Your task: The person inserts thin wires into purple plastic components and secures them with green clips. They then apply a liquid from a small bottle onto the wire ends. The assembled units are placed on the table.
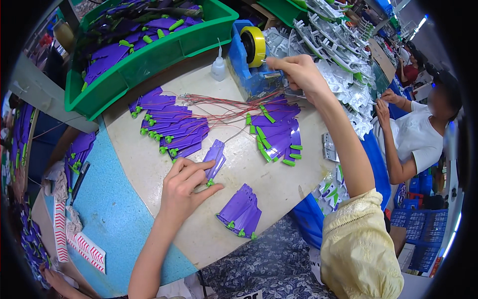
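Observation:
My left hand (183, 188) pinches a purple plastic blade with a green end (215, 158) just above the pale tabletop; a thin wire runs from the blade. Up at the tape dispenser (243, 74), a blue one with a yellow-cored roll (258, 46), my right hand (302, 74) is closed, thumb and forefinger together; what they grip is too small to make out. Beyond my left hand lies an overlapping row of purple blades (174, 122). Red wires (224, 105) stretch toward another fanned stack of blades (279, 130). A smaller group of blades (240, 208) rests nearer me.
A green bin (164, 59) full of purple parts stands at far left. Next to the dispenser is a small dropper bottle (218, 69). Grey-white plastic parts (333, 65) are heaped at far right, with a co-worker (413, 129) beyond. A black-handled tool (79, 183) lies at left.

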A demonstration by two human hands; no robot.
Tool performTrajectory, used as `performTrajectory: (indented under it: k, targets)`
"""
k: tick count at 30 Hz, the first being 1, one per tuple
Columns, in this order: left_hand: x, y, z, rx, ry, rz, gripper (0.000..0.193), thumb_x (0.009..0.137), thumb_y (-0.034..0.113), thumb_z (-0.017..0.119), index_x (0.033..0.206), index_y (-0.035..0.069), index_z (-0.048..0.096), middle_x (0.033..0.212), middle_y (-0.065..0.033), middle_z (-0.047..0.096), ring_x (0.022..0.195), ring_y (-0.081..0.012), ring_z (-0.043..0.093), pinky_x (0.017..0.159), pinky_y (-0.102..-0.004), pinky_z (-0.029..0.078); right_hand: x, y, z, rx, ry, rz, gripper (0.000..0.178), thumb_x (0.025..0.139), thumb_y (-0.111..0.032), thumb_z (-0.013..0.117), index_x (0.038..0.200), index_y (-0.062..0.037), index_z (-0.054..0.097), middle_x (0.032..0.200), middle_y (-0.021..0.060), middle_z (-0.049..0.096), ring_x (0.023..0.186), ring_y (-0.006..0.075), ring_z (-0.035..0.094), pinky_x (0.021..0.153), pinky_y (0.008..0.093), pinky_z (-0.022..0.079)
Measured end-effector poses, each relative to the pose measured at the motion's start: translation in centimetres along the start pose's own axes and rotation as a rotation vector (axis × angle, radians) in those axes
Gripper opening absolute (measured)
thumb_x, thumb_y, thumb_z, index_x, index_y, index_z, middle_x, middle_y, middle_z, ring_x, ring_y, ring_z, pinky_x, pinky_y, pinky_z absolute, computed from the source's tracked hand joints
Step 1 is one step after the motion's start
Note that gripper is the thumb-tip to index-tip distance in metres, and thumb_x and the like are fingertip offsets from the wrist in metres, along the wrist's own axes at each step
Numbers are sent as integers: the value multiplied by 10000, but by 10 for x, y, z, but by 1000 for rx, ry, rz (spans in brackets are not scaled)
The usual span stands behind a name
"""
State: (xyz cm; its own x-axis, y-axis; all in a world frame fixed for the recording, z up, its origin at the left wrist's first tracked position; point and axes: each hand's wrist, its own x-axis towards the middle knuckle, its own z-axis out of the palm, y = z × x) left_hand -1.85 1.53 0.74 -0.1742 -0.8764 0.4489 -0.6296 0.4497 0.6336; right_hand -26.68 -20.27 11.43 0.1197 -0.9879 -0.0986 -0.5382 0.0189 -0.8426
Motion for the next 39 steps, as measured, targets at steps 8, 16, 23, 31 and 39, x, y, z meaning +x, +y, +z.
performTrajectory:
  k: [8,16,23,31,39]
  targets:
    - [-3,-2,0,20,-3,0,412,604,178,936,642,30,553,1029,-69,768,834,-226,599,654,-321,508,-28,19,8,271,-84,135,267,883,-210,766,780,25,689,549,-80,408,444,45,298,427,267,182]
    - [-3,1,-5,-19,-14,-59,474,641,148,934,992,12,647,1053,-101,752,915,-249,650,746,-345,565,-37,-6,19,-430,-178,-139,265,694,-205,711,649,55,729,541,143,626,503,167,588,541,345,505]
    - [-3,0,3,-100,34,-126,678,698,159,888,1287,24,580,1036,-94,736,954,-262,654,812,-384,565,-148,35,96,314,-803,36,346,1058,-252,587,1350,-85,669,665,-54,550,535,32,441,447,223,321]
    - [-21,9,9,99,171,-65,480,659,120,913,1068,15,686,1039,-123,694,895,-272,676,749,-359,573,-143,37,109,167,-689,47,298,986,-144,633,1253,-45,720,753,93,710,587,98,513,529,320,407]
    - [-19,9,12,149,100,-57,365,721,104,837,1058,11,734,1034,-124,591,886,-257,594,717,-350,530,-127,38,105,-358,-122,-577,184,900,-71,664,1047,28,715,837,198,683,663,327,677,601,391,525]
